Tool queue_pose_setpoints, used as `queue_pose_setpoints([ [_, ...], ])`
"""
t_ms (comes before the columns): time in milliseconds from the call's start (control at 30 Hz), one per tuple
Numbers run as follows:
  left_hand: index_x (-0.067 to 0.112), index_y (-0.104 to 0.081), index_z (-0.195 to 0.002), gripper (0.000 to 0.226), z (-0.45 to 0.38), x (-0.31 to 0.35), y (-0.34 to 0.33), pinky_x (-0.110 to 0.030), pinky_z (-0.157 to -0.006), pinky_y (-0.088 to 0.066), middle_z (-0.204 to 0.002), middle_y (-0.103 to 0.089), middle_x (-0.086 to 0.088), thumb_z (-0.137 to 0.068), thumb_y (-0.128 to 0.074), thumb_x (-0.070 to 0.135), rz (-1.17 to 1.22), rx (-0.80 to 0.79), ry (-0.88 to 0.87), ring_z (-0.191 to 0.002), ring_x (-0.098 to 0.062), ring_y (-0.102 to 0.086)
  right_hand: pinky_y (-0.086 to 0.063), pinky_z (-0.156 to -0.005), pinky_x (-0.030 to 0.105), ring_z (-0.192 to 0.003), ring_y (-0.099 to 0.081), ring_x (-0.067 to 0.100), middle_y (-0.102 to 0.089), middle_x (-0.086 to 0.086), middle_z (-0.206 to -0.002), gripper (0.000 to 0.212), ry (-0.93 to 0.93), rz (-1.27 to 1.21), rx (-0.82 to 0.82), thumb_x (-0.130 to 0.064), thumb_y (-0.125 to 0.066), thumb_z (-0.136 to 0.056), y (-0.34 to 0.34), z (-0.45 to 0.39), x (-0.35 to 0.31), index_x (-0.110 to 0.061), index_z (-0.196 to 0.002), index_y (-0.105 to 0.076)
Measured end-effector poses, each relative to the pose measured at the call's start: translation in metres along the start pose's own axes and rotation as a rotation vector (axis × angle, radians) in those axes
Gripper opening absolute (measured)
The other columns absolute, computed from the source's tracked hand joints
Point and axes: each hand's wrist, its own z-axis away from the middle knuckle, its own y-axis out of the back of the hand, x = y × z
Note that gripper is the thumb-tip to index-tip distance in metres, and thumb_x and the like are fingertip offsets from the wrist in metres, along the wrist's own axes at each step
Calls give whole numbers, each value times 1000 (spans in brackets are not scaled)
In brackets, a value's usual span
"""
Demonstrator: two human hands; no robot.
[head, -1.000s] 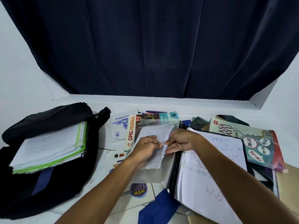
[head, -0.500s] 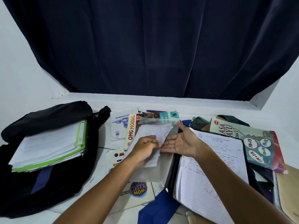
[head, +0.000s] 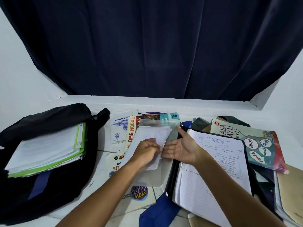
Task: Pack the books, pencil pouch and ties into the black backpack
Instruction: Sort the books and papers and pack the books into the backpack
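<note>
A: Why is the left hand (head: pixel 146 151) curled up like that in the middle of the frame?

B: Its fingers (head: pixel 155 145) are closed on a folded sheet of paper (head: pixel 154 135), pinching the near part of it. The sheet sits in or against a clear plastic sleeve (head: pixel 157 123); I cannot tell which. My guess is the loose paper is being tidied away so it travels flat.

A: And the right hand (head: pixel 180 149)?

B: Open, palm turned up and leftward, fingers spread, gripping nothing. It lies just beside the paper's right edge, likely steadying the sleeve while the left does the work.

A: Where is the black backpack (head: pixel 49 185)?

B: At the left of the frame, lying flat on the bench (head: pixel 101 145) with its mouth wide. A thick stack of papers with a green cover (head: pixel 47 149) already lies in the opening, flat, which leaves room on top for more.

A: What is left to pack?

B: Plenty, I judge. The OMG MODUL book (head: pixel 132 130) lies under the sleeve, an open notebook (head: pixel 218 161) lies under the right forearm, a textbook with speech bubbles (head: pixel 255 141) sits at the right, and a blue tie (head: pixel 157 212) lies at the bottom centre. I see no pencil pouch I can name with certainty.
</note>
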Motion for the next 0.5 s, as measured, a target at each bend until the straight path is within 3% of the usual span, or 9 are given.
queue_pose_setpoints([
  [167, 10, -71, -73, 19, -3, -4, -1, -15, -89, -27, -122, -56, 4, -87, -64, -1, -53, 0, -16, -112, -7, -49, -42, -97, 51, -119, -52, 44, -53, 36, -123, 98, 6, 10, 9, -68, -35, -93, -1, -2, 2, 22, -131, -39],
  [300, 0, -70, -73, 17, -1, -11, 0, -6, -64, -37, -82, -54, 9, -87, -61, -2, -212, -27, -90, -77, 4, -51, -44, -100, 52, -122, -50, 51, -49, 42, -128, 93, 16, 106, 65, -62, -41, -95, 11, 5, -8, 20, -137, -32],
  [367, -3, -71, -77, 15, -1, -15, 10, -12, -66, -41, -75, -59, 6, -87, -63, 3, -274, 36, -128, -72, 1, -53, -49, -94, 51, -116, -55, 51, -51, 42, -125, 92, 11, 154, 102, -61, -43, -94, 20, 6, -10, 18, -140, -30],
  [500, 27, -68, -74, 13, -11, -31, 52, -25, -80, -47, -90, -69, 7, -87, -68, 25, -454, 270, -133, -90, -12, -61, -54, -82, 48, -109, -60, 48, -47, 38, -135, 81, 40, 192, 158, -55, -45, -96, 30, 9, -10, 13, -139, -38],
])
